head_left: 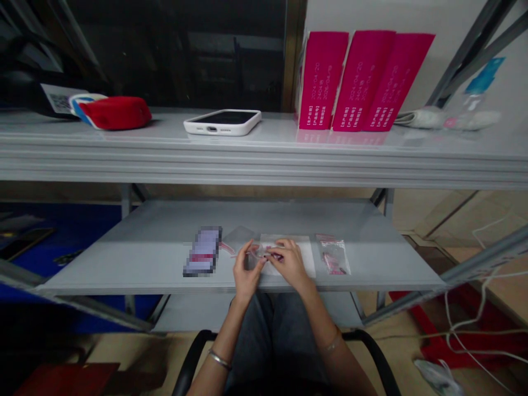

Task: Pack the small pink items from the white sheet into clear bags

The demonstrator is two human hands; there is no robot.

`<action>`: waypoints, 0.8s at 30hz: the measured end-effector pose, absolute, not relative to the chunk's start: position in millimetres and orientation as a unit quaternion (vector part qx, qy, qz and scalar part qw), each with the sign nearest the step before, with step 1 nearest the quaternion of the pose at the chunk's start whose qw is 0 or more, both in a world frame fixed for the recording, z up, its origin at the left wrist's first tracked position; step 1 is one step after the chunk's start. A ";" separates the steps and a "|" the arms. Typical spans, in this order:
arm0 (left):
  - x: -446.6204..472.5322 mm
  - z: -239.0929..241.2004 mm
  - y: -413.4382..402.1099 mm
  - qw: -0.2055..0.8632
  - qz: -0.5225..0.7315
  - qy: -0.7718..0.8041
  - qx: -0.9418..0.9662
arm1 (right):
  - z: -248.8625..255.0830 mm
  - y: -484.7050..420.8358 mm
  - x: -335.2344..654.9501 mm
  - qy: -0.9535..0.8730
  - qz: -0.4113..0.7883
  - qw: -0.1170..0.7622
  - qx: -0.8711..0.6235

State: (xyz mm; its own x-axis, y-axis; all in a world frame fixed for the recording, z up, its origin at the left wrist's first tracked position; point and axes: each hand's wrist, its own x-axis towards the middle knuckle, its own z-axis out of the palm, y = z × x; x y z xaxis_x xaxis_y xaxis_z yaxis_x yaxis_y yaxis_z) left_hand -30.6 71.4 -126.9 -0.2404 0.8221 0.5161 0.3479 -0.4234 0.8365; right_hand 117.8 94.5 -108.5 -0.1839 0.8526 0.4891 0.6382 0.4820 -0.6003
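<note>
Both hands meet over the front middle of a grey lower shelf [144, 247]. My left hand [246, 269] and my right hand [289, 261] each pinch a small clear item with pink parts [265, 253] held between them; what it is I cannot make out. Under the hands lies a clear plastic bag [307, 258], flat on the shelf. To the right lies a small clear bag with pink contents [333, 256]. A blurred-out flat item [203, 251] lies left of the hands.
On the upper shelf [264, 151] stand three pink boxes [355, 80], a white phone [223, 121] lying flat, a red pouch [115, 113] and a bottle [474, 104] on its side. A black chair arm [371, 346] curves around my lap. White cables [474, 319] lie on the floor at right.
</note>
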 end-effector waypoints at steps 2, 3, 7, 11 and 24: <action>-30.8 -126.0 71.1 0.198 0.613 0.504 0.576 | -111.0 93.6 111.7 -0.774 0.122 0.382 -0.489; -30.9 -125.6 71.1 0.197 0.613 0.506 0.574 | -112.4 93.2 109.1 -0.780 0.117 0.375 -0.487; -31.7 -126.5 72.1 0.195 0.614 0.508 0.572 | -119.1 93.9 103.7 -0.787 0.112 0.366 -0.484; -32.6 -129.9 73.7 0.190 0.601 0.514 0.582 | -122.5 96.7 103.8 -0.771 0.131 0.388 -0.488; -30.9 -123.8 70.4 0.145 0.550 0.518 0.639 | -72.5 89.6 114.1 -0.650 0.191 0.589 -0.440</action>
